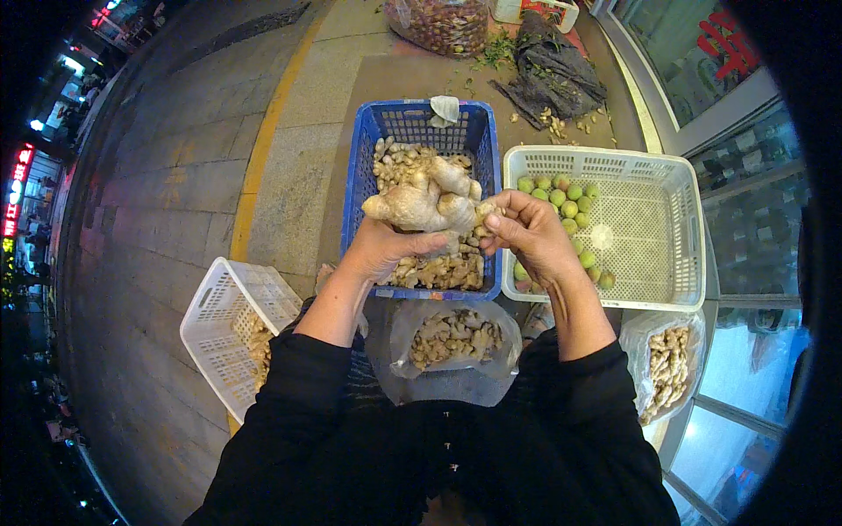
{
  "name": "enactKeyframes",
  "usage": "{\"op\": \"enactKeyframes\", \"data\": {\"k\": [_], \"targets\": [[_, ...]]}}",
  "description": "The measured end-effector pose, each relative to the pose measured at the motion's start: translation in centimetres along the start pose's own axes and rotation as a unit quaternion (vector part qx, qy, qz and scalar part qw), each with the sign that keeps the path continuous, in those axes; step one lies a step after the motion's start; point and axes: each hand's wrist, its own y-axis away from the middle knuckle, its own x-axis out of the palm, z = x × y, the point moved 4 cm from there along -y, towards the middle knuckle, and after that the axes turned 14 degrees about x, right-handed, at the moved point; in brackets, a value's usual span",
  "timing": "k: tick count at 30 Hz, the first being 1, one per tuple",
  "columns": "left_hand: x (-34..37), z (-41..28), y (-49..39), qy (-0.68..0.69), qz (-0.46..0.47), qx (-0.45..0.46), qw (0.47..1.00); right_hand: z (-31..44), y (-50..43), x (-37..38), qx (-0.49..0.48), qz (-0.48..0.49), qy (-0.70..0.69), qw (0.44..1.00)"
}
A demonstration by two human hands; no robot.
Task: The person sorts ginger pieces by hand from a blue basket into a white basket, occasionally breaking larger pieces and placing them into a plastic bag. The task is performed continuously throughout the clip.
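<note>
A large, knobbly ginger root rests in my left hand, whose thumb lies along its lower side. My right hand pinches a small ginger knob at the root's right end; whether that knob is still joined to the root cannot be told. Both hands are above a blue plastic crate holding many pieces of ginger. Nearer my body, a clear plastic bag is spread open around smaller, darker ginger pieces.
A white plastic crate with green fruits adjoins the blue one. To the left stands a tilted white basket with ginger. Bagged ginger sits at right by the glass door. Farther off are a filled sack and a dark cloth.
</note>
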Motion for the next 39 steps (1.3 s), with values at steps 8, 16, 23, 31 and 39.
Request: {"op": "enactKeyframes", "data": {"k": [8,16,23,31,39], "targets": [[0.9,0.8,0.4,0.128,0.027,-0.046,0.99,-0.4,0.2,0.3,0.027,0.057,-0.107,0.992],[1.0,0.8,0.6,0.135,0.032,-0.077,0.987,-0.8,0.1,0.4,0.033,0.096,-0.164,0.981],[1.1,0.2,0.9,0.128,0.022,-0.09,0.987,-1.6,-0.2,0.4,0.055,0.149,-0.206,0.966],[0.6,0.4,0.1,0.168,-0.01,-0.048,0.984,-1.7,-0.8,-1.5,0.05,0.05,-0.286,0.956],[-2.9,-0.3,0.5,0.172,-0.16,-0.023,0.972,0.3,-3.4,-11.2,-0.14,-0.172,-0.348,0.911]]}}
